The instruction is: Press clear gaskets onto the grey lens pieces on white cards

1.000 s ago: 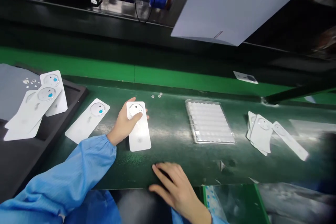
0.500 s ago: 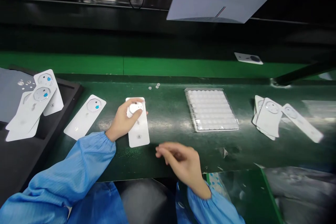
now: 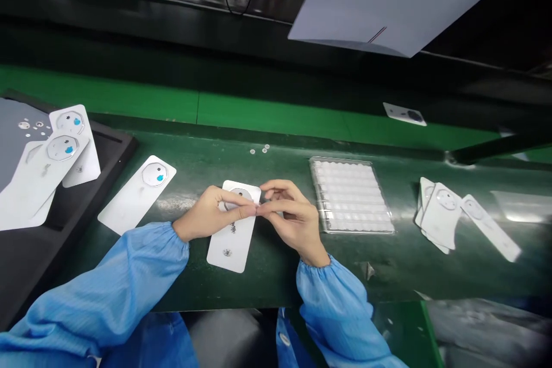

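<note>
Over a white phone back cover with a round camera ring, my two hands meet fingertip to fingertip. My left hand is closed in a pinch, thumb against fingers, and hides part of the ring. From the other side, my right hand pinches at the same spot near the cover's right edge. What lies between the fingertips is too small to make out. To the left, another white phone back cover with a blue dot in its ring lies at a slant.
Several covers overlap on a black tray at left, with small round pieces nearby. A clear plastic tray with white rows sits right of my hands. More covers lie far right. Small rings rest behind my hands.
My right hand has risen to meet my left hand's fingertips. My left hand has left the camera ring and shifted right. The cover beneath now lies tilted. The view has also shifted.
</note>
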Motion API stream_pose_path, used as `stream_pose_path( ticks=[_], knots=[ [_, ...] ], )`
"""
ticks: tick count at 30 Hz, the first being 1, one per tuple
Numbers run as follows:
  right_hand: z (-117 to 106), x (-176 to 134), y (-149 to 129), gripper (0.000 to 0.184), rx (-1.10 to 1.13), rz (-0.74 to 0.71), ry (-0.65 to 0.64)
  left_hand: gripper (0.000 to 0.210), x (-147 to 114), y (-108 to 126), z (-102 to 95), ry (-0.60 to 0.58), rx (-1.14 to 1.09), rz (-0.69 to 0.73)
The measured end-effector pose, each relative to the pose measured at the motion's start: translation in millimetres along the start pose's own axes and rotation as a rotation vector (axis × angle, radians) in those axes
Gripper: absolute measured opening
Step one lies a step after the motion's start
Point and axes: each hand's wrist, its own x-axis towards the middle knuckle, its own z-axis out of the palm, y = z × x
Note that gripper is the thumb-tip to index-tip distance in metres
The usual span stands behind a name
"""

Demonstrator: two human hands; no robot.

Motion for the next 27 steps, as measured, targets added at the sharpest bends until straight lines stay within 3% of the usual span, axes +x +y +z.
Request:
stream_pose_path(
  ticks=[5,8,15,18,22,25,27],
  knots=[
    [11.5,-7.3,1.1,0.011,0.051,0.153,0.091,0.021,0.9,-2.2,0.5,0.109,-0.043,-0.057],
    [17.1,-9.9,-1.0,0.01,0.014,0.157,0.106,0.023,1.1,-3.5,1.7,0.127,-0.059,-0.067],
    [22.0,-9.5,-6.0,0.01,-0.159,-0.014,0.172,0.025,0.7,-3.1,4.8,0.124,-0.082,-0.055],
    [16.6,-9.9,-3.9,0.017,-0.322,-0.215,0.183,0.026,0.3,-5.2,5.0,0.103,-0.066,-0.055],
    [4.8,-13.7,3.6,0.036,-0.588,-0.487,0.091,0.024,0.1,-7.3,4.2,0.097,-0.056,-0.064],
    [2.1,-14.8,6.1,0.038,-0.565,-0.497,0.044,0.021,0.4,-6.0,3.3,0.102,-0.076,-0.074],
    [4.2,-13.4,3.6,0.029,-0.474,-0.383,0.059,0.02,0.5,-5.0,2.9,0.118,-0.074,-0.074]
  ],
)
